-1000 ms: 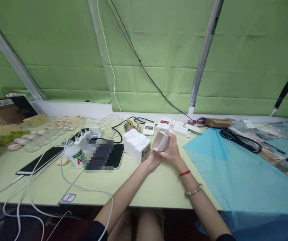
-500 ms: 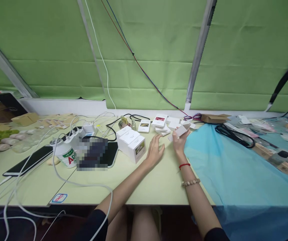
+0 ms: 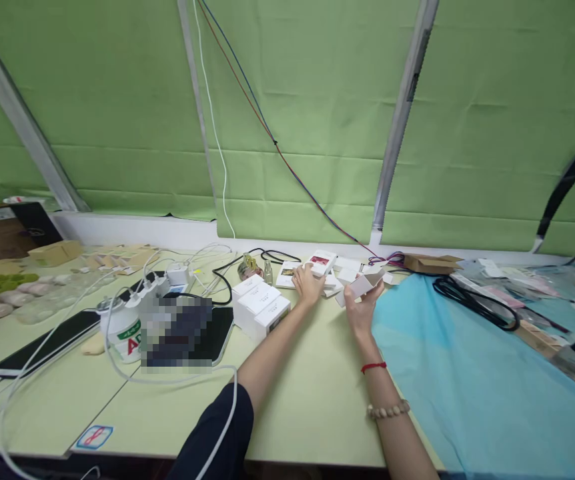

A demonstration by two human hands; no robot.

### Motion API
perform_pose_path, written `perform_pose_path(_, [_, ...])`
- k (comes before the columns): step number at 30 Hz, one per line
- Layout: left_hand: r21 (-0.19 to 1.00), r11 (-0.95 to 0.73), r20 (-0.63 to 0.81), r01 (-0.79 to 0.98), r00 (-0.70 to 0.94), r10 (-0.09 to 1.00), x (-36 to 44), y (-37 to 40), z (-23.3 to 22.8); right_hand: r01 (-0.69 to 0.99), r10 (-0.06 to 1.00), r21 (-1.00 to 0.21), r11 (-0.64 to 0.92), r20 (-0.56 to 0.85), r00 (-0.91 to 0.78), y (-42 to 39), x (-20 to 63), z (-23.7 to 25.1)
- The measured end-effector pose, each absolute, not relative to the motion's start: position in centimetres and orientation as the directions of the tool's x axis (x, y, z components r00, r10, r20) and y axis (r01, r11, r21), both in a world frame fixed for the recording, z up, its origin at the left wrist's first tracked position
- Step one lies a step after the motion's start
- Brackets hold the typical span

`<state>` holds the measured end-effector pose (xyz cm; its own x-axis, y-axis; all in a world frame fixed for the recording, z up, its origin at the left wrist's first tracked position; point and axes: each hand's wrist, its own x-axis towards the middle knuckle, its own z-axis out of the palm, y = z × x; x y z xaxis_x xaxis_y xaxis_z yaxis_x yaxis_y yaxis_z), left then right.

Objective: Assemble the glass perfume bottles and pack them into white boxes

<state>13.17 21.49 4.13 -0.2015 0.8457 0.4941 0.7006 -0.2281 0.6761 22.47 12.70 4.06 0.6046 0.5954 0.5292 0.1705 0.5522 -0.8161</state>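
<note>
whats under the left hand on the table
The left hand rests on flat white cards spread near the back of the green table. What the palm itself covers cannot be seen. The right hand holds a small white box.

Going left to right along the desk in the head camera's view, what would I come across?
Black tablet → white jar → stack of white boxes → left hand on flat cartons → right hand holding a small open box → blue sheet → black cable.

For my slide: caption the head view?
Right hand holds small white carton; left hand reaches flat cartons.
</note>
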Motion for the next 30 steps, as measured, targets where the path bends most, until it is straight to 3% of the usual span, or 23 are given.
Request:
perform_pose_path(5, [0.604,-0.406,0.6,0.686,-0.055,0.798,12.8,18.6,4.3,0.137,0.613,-0.824,0.55,0.509,0.604,12.7,22.4,3.9])
perform_pose_path(7, [0.48,-0.636,0.759,0.605,0.077,0.646,12.9,16.6,4.0,0.115,0.619,-0.828,0.548,0.494,0.61,12.7,22.3,3.6])
perform_pose_path(9, [0.414,-0.756,0.837,0.507,0.114,0.535,12.8,14.7,3.6,0.095,0.614,-0.824,0.558,0.487,0.621,12.6,22.2,3.3])
perform_pose_path(14, [0.422,-0.804,0.88,0.418,0.023,0.474,11.2,12.8,2.6,0.003,0.637,-0.812,0.584,0.461,0.618,12.4,21.8,2.9])
perform_pose_path(19, [0.278,-0.882,0.905,0.38,0.203,0.373,9.3,12.9,2.0,-0.17,0.675,-0.814,0.555,0.321,0.664,12.8,22.0,2.9])
perform_pose_path(24, [0.317,-0.841,0.783,0.439,0.378,0.493,9.4,12.4,2.0,-0.267,0.726,-0.815,0.514,0.247,0.642,12.9,22.1,2.9])
perform_pose_path(27, [0.341,-0.78,0.734,0.525,0.37,0.57,9.7,12.0,2.2,-0.282,0.721,-0.811,0.513,0.228,0.654,12.8,22.1,3.2])
perform_pose_path(30, [0.346,-0.76,0.751,0.551,0.324,0.576,9.7,11.8,2.3,-0.306,0.713,-0.795,0.523,0.211,0.669,12.7,22.3,3.5])
